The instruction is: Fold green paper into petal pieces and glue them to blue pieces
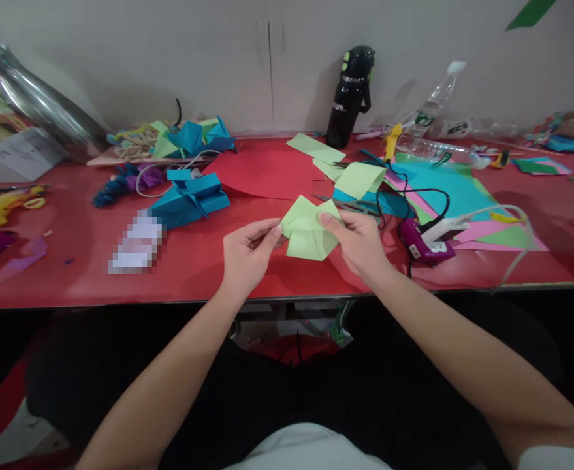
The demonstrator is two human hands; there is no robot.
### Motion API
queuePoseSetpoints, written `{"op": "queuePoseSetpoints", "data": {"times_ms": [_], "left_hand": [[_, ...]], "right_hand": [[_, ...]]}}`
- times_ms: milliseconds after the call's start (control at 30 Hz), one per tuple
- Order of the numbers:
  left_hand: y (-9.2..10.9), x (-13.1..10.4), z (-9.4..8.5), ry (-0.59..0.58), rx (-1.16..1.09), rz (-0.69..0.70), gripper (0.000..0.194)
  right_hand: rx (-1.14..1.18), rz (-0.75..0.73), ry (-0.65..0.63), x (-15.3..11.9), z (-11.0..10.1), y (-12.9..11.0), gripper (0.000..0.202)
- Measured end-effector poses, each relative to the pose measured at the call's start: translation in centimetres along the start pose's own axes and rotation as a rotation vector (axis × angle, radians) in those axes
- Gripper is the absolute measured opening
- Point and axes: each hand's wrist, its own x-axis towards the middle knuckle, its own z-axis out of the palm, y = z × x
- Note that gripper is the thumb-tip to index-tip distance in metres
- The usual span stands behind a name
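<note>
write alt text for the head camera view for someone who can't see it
Two bare hands, left and right, hold a folded light green paper above a red table. Around it lie blue folded paper, colored sheets and a purple power strip; a black bottle stands behind.

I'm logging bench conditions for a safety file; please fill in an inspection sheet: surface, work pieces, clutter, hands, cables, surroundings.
Surface: red tabletop, crowded along the back.
Work pieces: folded light-green paper, held up; blue folded paper lies to the left.
Clutter: yellow glue gun at far left; scissors partly hidden beyond the right hand.
Hands: left hand and right hand both pinch the light-green paper.
Cables: black cable and white cable loop near a purple power block.
Surroundings: pale wall behind; black bottle stands before it.
</note>
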Motion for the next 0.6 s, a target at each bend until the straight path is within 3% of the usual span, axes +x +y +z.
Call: {"op": "queuePoseSetpoints", "data": {"times_ms": [100, 300, 467, 600], "left_hand": [[0.2, -0.1, 0.0, 0.003, 0.015, 0.026, 0.021], [0.5, 0.5, -1.0, -0.023, 0.120, 0.132, 0.025], [1.4, 1.1, -2.9, -0.087, 0.463, 0.517, 0.016], [1.7, 0.8, -3.7, -0.138, 0.604, 0.787, 0.028]], "right_hand": [[0.033, -0.061, 0.075, 0.1, 0.0, 0.0, 0.034], [-0.012, -0.166, -0.030, -0.4, -0.7, -1.4, 0.020], [-0.174, -0.388, -0.228, -1.4, -1.3, -3.4, 0.016], [-0.228, -0.521, -0.169, -1.6, -1.3, -3.5, 0.016]]}}
